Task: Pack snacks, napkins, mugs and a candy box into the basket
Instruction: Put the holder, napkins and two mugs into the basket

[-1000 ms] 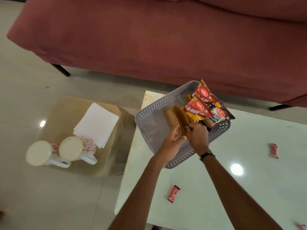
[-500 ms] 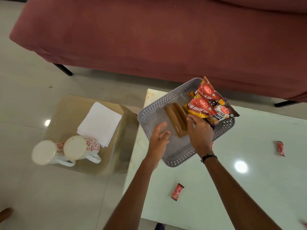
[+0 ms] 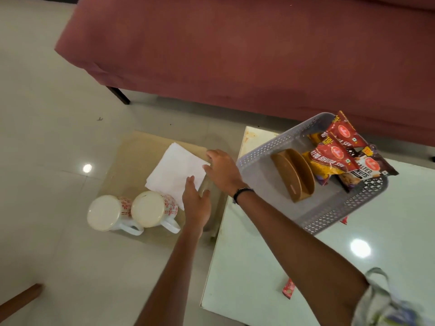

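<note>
Beside the sofa [image 3: 259,48], both my hands, left [image 3: 196,203] and right [image 3: 222,170], have left the basket [image 3: 263,161] and now reach, fingers spread and empty, over the napkins [image 3: 171,170] on the low table [image 3: 131,156], next to pack.

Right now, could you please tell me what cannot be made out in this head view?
- Whether the left hand or right hand touches the napkins: fingers cover the edges.
- Inside of the two mugs: they stand upside down.
- Lower parts of the snack packets: the brown holder and basket wall hide them.
- Red wrapper: print too small.
</note>
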Demonstrator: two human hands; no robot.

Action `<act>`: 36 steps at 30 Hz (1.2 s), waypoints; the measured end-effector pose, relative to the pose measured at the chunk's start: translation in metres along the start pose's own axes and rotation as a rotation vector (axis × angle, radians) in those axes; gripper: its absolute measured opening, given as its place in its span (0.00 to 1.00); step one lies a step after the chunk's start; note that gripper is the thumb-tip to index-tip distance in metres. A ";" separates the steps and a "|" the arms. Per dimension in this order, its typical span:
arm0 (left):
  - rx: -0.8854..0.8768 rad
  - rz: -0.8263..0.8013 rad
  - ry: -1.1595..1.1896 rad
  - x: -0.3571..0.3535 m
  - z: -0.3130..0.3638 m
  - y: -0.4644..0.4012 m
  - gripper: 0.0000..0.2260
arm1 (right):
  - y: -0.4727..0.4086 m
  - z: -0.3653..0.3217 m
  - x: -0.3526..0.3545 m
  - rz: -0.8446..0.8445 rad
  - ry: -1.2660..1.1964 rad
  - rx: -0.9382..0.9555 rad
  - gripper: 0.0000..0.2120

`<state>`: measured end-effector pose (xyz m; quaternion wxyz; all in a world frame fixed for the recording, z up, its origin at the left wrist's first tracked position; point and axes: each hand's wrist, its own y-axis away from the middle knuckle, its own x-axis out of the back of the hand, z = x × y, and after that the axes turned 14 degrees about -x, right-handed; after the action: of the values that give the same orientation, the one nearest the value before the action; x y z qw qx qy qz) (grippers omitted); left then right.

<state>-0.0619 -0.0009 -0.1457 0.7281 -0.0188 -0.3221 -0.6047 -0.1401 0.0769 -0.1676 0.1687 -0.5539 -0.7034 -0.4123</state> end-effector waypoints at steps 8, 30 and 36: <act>0.016 0.001 0.044 0.007 -0.003 -0.003 0.27 | -0.019 -0.020 -0.028 -0.034 0.040 -0.081 0.22; -0.093 -0.024 0.296 0.003 -0.025 -0.011 0.30 | -0.015 -0.037 -0.033 0.003 0.108 -0.108 0.25; -0.078 -0.039 0.271 0.004 -0.026 -0.014 0.31 | -0.011 -0.033 -0.040 -0.076 0.085 -0.087 0.17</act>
<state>-0.0620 -0.0191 -0.1695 0.7518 0.0413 -0.1973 -0.6278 -0.1443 0.0257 -0.1795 0.1584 -0.5154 -0.6978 -0.4716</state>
